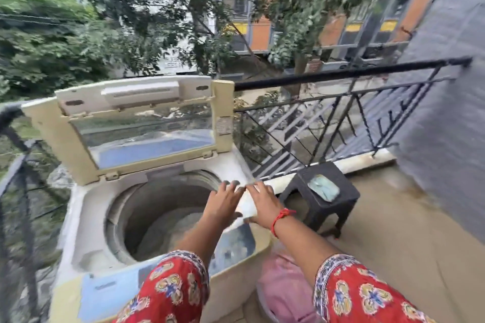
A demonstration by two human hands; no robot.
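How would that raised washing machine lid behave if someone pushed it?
The lid would probably swing down on its hinges behind the tub, not slide. It looks stiff, a cream frame round a clear pane, and may drop hard if let go.

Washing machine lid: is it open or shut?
Open. The cream plastic lid with clear window stands raised at the back; the round grey drum shows below.

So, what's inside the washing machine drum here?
The drum shows only bare grey wall and a pale, blurred floor; no laundry is visible. The left forearm and sleeve cover its near right part, so that bit cannot be checked.
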